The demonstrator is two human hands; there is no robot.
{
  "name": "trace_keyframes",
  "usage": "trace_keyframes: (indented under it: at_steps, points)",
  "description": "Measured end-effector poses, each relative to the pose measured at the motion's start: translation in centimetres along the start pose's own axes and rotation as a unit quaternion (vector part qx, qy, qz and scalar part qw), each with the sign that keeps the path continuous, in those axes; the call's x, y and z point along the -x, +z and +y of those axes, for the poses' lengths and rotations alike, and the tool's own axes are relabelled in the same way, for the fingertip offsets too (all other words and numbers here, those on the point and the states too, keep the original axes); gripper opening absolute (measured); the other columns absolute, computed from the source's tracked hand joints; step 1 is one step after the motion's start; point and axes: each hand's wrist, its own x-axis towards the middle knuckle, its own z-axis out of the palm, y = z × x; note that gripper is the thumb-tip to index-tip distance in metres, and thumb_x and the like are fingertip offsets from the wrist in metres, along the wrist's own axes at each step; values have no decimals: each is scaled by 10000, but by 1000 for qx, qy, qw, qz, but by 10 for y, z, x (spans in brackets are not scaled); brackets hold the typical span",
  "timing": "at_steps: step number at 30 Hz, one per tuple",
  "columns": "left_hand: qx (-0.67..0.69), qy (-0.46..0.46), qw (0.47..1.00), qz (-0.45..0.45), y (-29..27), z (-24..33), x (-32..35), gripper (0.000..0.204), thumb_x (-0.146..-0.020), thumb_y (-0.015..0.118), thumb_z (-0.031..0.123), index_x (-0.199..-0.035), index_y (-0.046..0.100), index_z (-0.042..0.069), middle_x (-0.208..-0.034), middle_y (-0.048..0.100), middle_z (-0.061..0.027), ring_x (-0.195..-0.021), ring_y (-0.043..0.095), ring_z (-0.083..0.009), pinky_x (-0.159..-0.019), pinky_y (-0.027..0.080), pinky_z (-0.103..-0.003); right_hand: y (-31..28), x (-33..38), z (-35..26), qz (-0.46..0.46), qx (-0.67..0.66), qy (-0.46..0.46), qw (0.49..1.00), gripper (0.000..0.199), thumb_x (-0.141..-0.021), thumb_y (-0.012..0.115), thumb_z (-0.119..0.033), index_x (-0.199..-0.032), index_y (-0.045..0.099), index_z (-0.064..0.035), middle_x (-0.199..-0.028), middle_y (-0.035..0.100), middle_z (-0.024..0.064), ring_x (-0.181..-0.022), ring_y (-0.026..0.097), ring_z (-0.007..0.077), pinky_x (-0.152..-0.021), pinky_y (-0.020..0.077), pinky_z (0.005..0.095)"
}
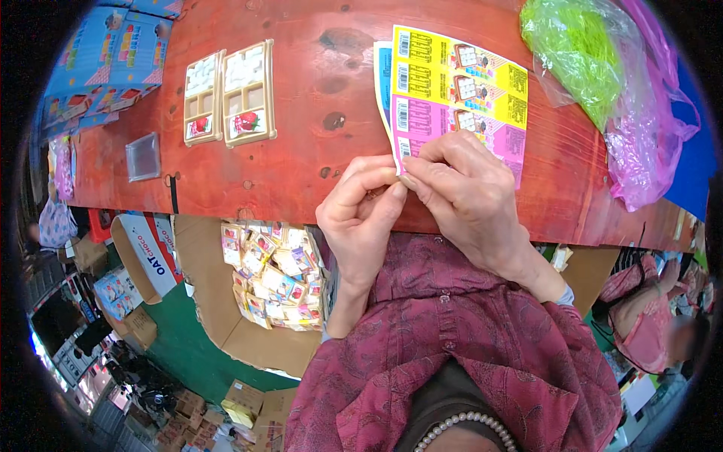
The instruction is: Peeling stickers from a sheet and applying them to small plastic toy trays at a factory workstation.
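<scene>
A printed card sheet [452, 90] with yellow and pink panels lies on the red-brown wooden table [301, 143]. My left hand [361, 215] and my right hand [467, 196] meet at the sheet's near left corner, both pinching its lower edge with thumb and fingertips. The corner itself is hidden under my fingers. A blue sheet edge [382, 75] peeks out from beneath the stack on its left side.
Two cream plastic trays [230, 96] with small compartments lie at the table's middle left, a clear plastic lid [143, 157] near them. Blue printed sheets [105, 60] sit far left. Green and pink plastic bags [610, 83] lie at right. An open cardboard box [275, 275] of small packets stands below the table.
</scene>
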Motion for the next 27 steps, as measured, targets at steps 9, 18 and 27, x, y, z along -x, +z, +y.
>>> trace_keyframes:
  at_steps: [9,18,27]
  points:
    - [-70,0,997,19,8,-3,4,159,-747,594,-138,-890,607,-70,-945,592,-90,-800,575,-84,-675,485,-175,-7,-1,3,-53,19,0,998,122,-704,648,-9,-820,616,10,-759,559,93,-694,554,247,-605,450,331]
    - [-30,-32,999,23,10,-4,0,95,-794,564,-87,-874,613,-78,-922,596,-86,-784,569,-82,-684,465,-177,-7,2,11,-52,-3,9,999,111,-707,641,-6,-810,603,15,-757,546,94,-700,544,254,-606,442,335]
    - [-11,-76,997,-10,9,-5,-3,77,-812,539,-78,-853,604,-84,-917,583,-84,-782,556,-83,-690,454,-187,-10,4,12,-79,-6,30,996,139,-683,643,4,-815,608,23,-746,530,95,-699,537,251,-602,439,332]
